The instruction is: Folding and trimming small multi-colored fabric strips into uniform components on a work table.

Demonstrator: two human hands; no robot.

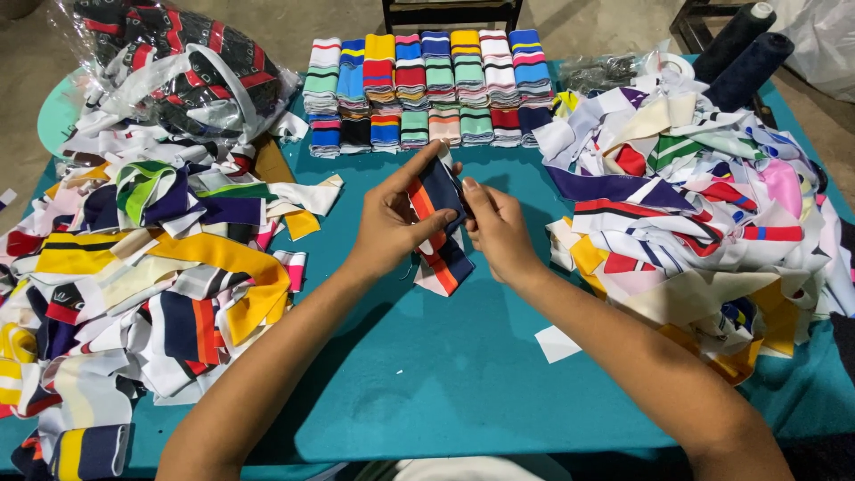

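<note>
Teal cloth covers the bench (463,374), and beyond its far edge lie a bare floor and the legs of a dark chair.

Well to the left of the fingers sprawls a loose heap (142,267) of striped knit strips in yellow, navy, white and orange. Behind it, a clear bag (178,67) holds more dark red-striped pieces.

At the middle, the left hand (392,223) wraps round a navy strip (441,223) with orange and white bands, thumb on its upper end and fingers (419,236) curled against its left side, pinching it. The strip is touching both hands and lies between them; its long axis runs up and down in the view, tilted slightly, and its lower end hangs onto the bench just under the palms. The right hand (499,232) meets it from the right, thumb and forefinger pressed together on the strip's right edge near the top. Both hands are equally close to it, each gripping one side.

Straight beyond the fingers, well apart from them, folded strips (427,89) stand sorted in neat rows of many colours.

Right of the fingers a second heap (704,214) spreads, mostly white with red, purple and green. Near the right forearm a small white scrap (557,343) lies alone. Far right at the back are two dark thread cones (744,49).
</note>
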